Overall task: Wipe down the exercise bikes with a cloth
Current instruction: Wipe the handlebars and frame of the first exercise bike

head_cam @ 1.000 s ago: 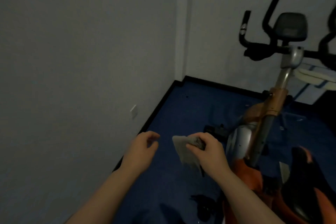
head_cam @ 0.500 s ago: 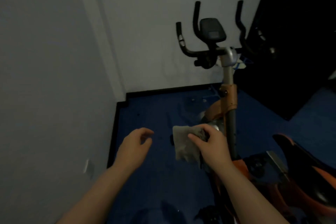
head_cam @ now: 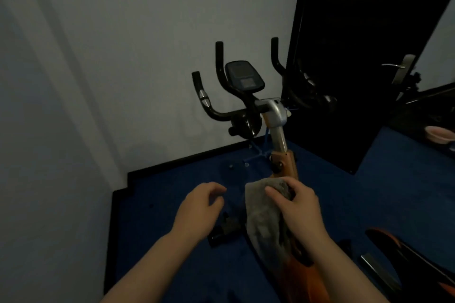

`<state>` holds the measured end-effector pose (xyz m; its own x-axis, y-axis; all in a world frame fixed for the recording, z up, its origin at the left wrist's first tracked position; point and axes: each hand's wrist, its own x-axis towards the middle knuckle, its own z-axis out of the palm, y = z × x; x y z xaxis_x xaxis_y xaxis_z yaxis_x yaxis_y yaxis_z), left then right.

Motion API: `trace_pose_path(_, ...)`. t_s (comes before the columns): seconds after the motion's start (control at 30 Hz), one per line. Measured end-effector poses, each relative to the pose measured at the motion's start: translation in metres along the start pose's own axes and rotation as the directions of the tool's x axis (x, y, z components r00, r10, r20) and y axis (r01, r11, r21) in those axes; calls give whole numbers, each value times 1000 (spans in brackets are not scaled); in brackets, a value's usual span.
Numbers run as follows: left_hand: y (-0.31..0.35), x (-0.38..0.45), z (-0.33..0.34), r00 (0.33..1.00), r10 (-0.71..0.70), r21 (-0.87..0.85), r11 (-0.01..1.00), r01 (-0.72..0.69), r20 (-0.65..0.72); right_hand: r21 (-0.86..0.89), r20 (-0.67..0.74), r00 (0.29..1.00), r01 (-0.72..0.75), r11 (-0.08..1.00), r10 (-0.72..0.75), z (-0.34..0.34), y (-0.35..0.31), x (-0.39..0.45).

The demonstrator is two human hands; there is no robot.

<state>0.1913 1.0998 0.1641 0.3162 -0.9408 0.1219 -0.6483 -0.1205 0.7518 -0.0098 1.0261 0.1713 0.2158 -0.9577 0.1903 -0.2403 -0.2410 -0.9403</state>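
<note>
Two bare hands reach out low in the view, near the camera. The right hand (head_cam: 299, 206) holds a soft grey cloth (head_cam: 264, 219), with its fingers curled over the top of the cloth and the rest hanging down in a loose fold. The left hand (head_cam: 199, 209) is just beside it but apart, holding nothing, with its fingers loosely bent and a little spread. The cloth hangs in front of the orange frame of the exercise bike (head_cam: 286, 162); I cannot tell if it touches the frame yet. At the low right corner is the bike's black and orange seat (head_cam: 416, 261). Under it all is a dark blue carpet floor (head_cam: 172, 241). A little further off, the silver post (head_cam: 278, 130) goes up from the orange part. On top of it are the black curved handlebars (head_cam: 211, 106) and a small dark screen (head_cam: 243, 76). Behind the bike stand a plain grey wall (head_cam: 123, 56) and a dark door with a silver handle (head_cam: 401, 69). I think the wiping is only just starting. To do it well, the right hand should press the cloth flat on the frame and rub along it in long strokes. The free hand could hold the bike steady or help fold the cloth so a clean side faces the bike. The room is dim, so dirt is hard to see, and going slowly over each part would help.
</note>
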Motion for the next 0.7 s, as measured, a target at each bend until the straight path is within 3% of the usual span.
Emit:
trace_pose_path(0.4,-17,135,11,999,26,-145,989,-31,-41,78,-110,987,-112,991,120,41,25,114)
trace_pose_path(0.6,-15,202,3,984,174,-166,970,-177,-34,306,-422,871,-125,944,252,83,17,154)
trace_pose_path(0.7,-23,229,-4,970,243,-209,948,-242,-23,283,-512,819,-121,951,257,109,14,179)
